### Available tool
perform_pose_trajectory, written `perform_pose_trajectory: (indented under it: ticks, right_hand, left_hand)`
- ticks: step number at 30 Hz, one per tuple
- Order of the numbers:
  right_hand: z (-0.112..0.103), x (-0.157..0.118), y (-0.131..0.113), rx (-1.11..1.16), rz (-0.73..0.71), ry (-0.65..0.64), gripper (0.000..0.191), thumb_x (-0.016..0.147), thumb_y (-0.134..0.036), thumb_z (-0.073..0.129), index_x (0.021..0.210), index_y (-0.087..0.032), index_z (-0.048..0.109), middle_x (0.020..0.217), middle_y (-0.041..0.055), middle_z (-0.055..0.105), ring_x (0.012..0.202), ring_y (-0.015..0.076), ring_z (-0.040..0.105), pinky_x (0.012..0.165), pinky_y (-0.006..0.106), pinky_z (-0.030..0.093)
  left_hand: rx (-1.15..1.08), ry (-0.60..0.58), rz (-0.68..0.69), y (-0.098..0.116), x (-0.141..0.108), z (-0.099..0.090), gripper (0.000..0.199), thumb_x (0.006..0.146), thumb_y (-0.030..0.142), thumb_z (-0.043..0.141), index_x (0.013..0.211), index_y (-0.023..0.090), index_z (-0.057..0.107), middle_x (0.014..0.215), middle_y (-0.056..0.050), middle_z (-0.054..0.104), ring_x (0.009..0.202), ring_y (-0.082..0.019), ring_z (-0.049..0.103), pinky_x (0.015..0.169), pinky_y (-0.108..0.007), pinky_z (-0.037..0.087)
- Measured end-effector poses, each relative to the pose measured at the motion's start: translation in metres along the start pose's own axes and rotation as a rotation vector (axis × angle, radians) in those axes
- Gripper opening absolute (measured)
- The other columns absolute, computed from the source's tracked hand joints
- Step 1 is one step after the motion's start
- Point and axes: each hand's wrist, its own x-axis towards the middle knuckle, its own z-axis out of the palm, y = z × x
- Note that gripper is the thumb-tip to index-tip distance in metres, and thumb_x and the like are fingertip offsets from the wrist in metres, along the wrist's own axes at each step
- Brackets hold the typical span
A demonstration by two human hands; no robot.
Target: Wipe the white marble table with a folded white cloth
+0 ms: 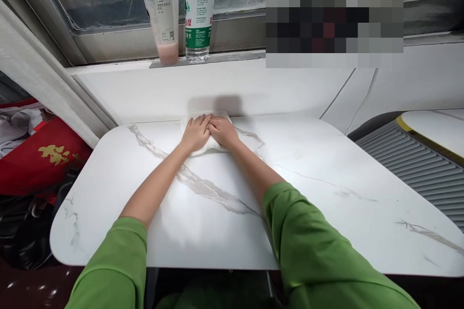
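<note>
White cloth (208,146) at the 12 o'clock edge of a marbled table (308,193)

Head view: The cloth is seen bunched at the table's far edge, near the wall (271,91), under 2 touching hands. It is judged light, soft and not fragile; on the smooth top it would be expected to slide easily. Dampness cannot be told. Hold is best taken through the thick middle, beneath the palms; the free fold at 6 o'clock is judged too limp for control. The left hand (196,131) is laid flat, fingers extended and slightly apart. The right hand's (224,131) fingers are held close together; whether cloth is gripped by the tips cannot be told.

On the ledge (234,57), at 12 o'clock from the cloth, a bottle (200,19) is noted: 泉 in red and 净水 in white can be read; no full brand is shown. At 11 o'clock, a lidded cup (165,17) bears a printed label with a QR code, its text too small to be read. At 9 o'clock, a gold character is borne by red fabric (25,174); it cannot be read with certainty.
</note>
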Motion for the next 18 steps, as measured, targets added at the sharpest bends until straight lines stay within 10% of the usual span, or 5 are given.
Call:
perform_pose_trajectory:
  ticks: [8,18]
  right_hand:
    - [-0.011,-0.058,-0.013,-0.034,-0.087,-0.015,0.045,0.087,-0.015,0.031,0.121,-0.01,0.059,0.131,0.0124,0.057,0.124,0.0227,0.048,0.106,0.038,0.033]
    - [-0.071,-0.244,-0.048,-0.177,-0.195,0.066,0.056,0.091,-0.017,0.029,0.147,-0.013,0.031,0.14,0.0108,0.049,0.136,0.0214,0.037,0.108,0.044,0.034]
  left_hand:
    - [0.089,-0.031,-0.005,0.038,-0.055,-0.006,0.055,0.093,0.02,0.027,0.147,0.008,0.025,0.151,-0.014,0.03,0.139,-0.021,0.028,0.116,-0.042,0.016]
    - [0.002,-0.134,0.299,0.147,-0.179,-0.016,0.059,0.095,0.03,0.028,0.146,0.001,0.022,0.151,-0.023,0.024,0.142,-0.033,0.018,0.115,-0.052,0.012]
